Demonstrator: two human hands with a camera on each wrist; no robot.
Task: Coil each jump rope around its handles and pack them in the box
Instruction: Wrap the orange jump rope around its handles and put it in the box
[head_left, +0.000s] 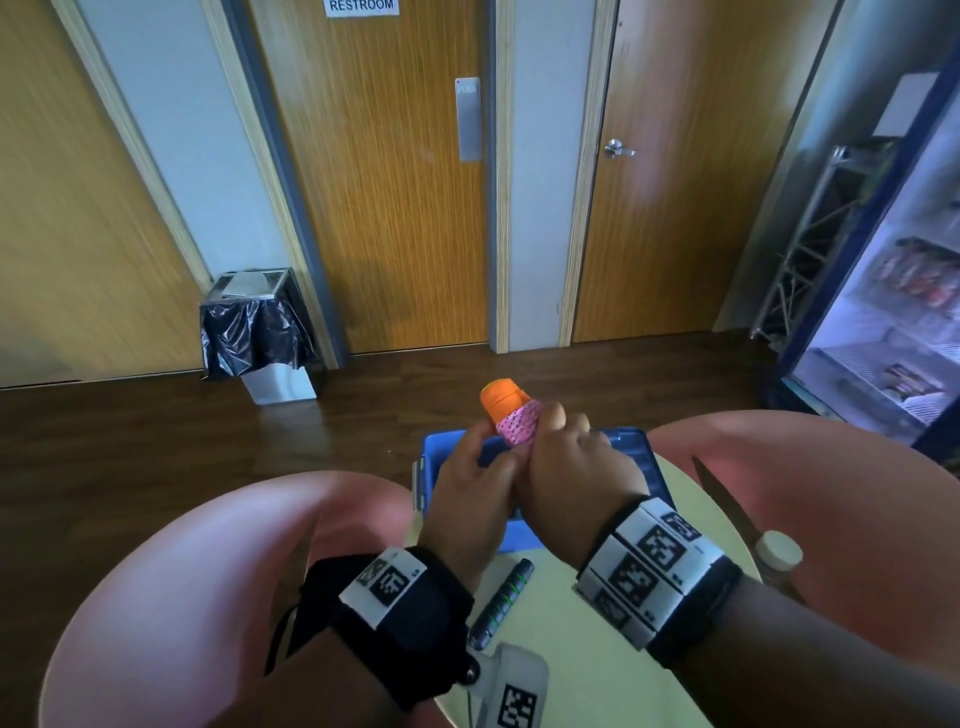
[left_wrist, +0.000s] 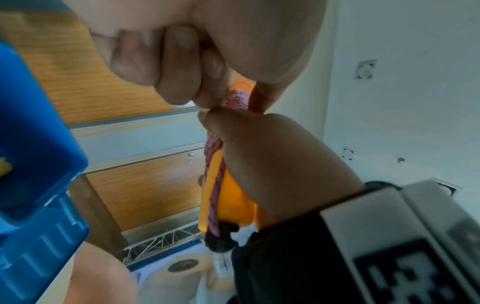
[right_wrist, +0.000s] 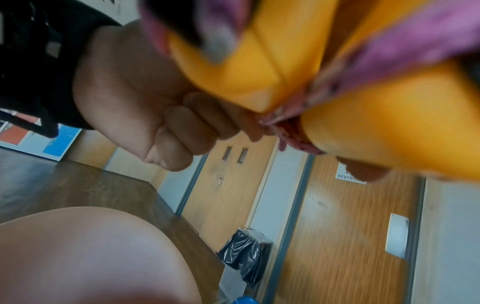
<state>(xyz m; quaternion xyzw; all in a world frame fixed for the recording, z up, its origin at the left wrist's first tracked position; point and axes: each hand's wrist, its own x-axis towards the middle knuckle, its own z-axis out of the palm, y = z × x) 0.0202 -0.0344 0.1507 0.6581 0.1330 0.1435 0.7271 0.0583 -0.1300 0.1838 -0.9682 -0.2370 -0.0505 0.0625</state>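
1. Progress, judged: orange-handled jump rope (head_left: 506, 413) mostly coiled; pink cord wrapped in tight turns round the paired orange handles (left_wrist: 228, 197), bundle not yet in the blue box (head_left: 631, 457).
2. Cord end: looks to be getting tucked or cinched where the fingers meet. Left wrist view shows a length of cord running along the handles to a dark end cap; loose tail, if any, hidden.
3. Second rope: dark handle with green bands (head_left: 501, 603) lying on the desk (head_left: 582, 670) near the left wrist, uncoiled as far as visible. Rest of it out of sight.
4. Box contents: blocked by the hands, cannot tell if anything is packed.
5. Left hand (head_left: 470, 501): fingers curled, pinching the cord at the near side of the bundle.
6. Right hand (head_left: 571, 467): wrapped round the bundle, thumb up against the pink turns.
7. Hands together, touching, both clamped on the same bundle.
8. Bundle position: held in the air above the box's far half, orange end pointing up and away from the body.
9. Remaining, judged: secure cord end, drop bundle in box, coil and pack second rope.
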